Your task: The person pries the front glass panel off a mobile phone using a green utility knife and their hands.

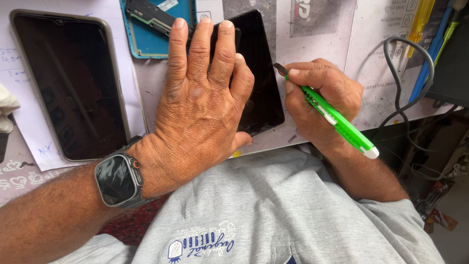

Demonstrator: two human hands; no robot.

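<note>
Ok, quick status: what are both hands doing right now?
Left hand flat on black phone screen, pinning it. Right hand grips green utility knife, blade at screen's right edge. Nothing blocking.

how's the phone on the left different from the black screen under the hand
The phone on the left lies untouched and fully in view; the black screen is pinned flat under the left hand, half hidden. The phone has a grey frame round its glass; the screen shows bare black edges. The right hand holds a green utility knife with its blade tip at the screen's right edge, far from the phone. Both are dark, glossy and off.
</note>
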